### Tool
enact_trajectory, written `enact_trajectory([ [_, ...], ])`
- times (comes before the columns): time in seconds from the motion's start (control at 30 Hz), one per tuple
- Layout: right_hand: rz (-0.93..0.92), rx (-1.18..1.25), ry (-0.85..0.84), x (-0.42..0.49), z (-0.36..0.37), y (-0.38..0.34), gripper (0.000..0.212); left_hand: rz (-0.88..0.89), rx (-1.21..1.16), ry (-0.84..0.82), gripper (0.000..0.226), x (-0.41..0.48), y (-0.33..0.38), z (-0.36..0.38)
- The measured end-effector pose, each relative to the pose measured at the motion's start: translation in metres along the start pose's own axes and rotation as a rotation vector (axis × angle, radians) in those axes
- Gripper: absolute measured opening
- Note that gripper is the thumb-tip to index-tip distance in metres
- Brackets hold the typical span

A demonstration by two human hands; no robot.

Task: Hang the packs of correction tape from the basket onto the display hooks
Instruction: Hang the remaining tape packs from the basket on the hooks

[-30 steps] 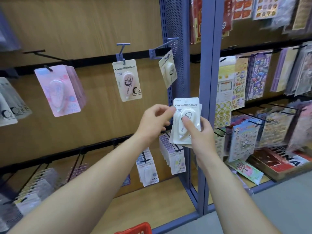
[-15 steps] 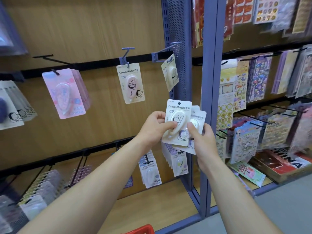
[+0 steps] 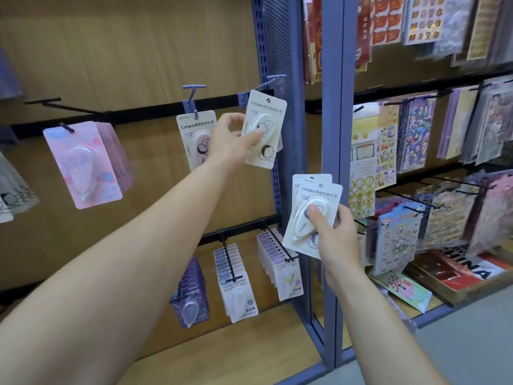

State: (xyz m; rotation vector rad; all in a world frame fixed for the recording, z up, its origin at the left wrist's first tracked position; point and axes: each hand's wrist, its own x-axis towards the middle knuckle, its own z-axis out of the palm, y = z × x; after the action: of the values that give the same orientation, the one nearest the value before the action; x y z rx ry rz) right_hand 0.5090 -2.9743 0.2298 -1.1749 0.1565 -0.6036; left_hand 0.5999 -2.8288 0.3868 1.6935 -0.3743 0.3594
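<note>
Your left hand point(image 3: 230, 140) has little room. The perforated blue post point(image 3: 280, 51) stands just right of the blue hook point(image 3: 262, 84), and the held pack point(image 3: 263, 129) overlaps the post's edge. Just left, the pack on the middle hook point(image 3: 194, 140) hangs partly behind your hand. Bare wood panel point(image 3: 152, 162) lies open between that pack and the pink packs point(image 3: 83, 165) farther left. Below, loaded black hooks point(image 3: 277, 241) jut toward you. Your right hand point(image 3: 333, 234), gripping two packs point(image 3: 313, 207), sits in front of the post lower down.

Sticker sheets point(image 3: 416, 134) hang right of the blue upright point(image 3: 331, 107) — books point(image 3: 458, 270) lie below them.
</note>
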Motion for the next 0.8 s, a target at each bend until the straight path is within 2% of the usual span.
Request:
enact_trajectory([
  [0.43, 0.000, -0.004, -0.031, -0.001, 0.002, 0.003, 0.013, 0.035, 0.044, 0.043, 0.034, 0.009, -0.009, 0.009],
  [0.8, 0.011, -0.018, -0.034, -0.001, 0.004, 0.006, 0.016, 0.048, 0.078, 0.112, 0.034, 0.017, -0.014, 0.008],
])
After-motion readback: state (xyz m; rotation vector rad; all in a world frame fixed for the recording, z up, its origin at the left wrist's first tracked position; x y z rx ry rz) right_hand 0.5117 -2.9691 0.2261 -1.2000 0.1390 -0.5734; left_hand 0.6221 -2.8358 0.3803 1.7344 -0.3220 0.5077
